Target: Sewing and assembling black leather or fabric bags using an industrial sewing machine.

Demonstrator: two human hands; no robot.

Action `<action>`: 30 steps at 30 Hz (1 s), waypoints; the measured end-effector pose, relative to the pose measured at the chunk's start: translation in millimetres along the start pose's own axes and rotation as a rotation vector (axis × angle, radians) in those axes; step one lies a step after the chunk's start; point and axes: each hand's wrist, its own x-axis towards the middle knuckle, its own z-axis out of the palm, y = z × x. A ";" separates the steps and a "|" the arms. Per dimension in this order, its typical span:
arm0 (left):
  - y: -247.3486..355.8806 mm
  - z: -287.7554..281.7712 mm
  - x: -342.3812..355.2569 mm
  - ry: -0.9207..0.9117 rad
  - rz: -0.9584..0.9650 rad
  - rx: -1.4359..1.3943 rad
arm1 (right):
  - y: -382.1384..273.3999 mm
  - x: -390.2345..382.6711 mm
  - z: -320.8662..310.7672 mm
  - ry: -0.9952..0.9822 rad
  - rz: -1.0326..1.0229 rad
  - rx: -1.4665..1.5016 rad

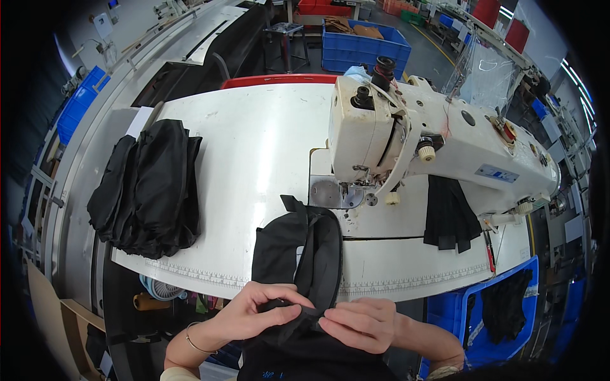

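Left hand point(262, 312) and right hand point(362, 324), grips closed, pinch the black fabric piece point(274, 253) at the bench's point(248, 146) near edge. Near right, a blue bin point(445, 315) holds black cloth point(505, 311); far, a blue crate point(357, 53) holds brown pieces point(368, 32).

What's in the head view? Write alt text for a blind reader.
A person's left hand and right hand hold a black fabric piece partly on a white table near a sewing machine; a black fabric stack sits at left.
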 end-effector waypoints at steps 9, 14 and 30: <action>0.1 -1.8 -1.3 -0.030 -0.008 0.056 | -1.9 11.7 -5.4 -0.006 0.045 -0.021; 1.3 -2.0 -0.8 -0.034 -0.010 0.034 | -0.6 14.6 -6.1 -0.064 0.097 0.134; 9.1 -2.2 1.7 -0.050 -0.006 0.076 | 0.1 28.8 -15.9 -0.201 0.524 0.612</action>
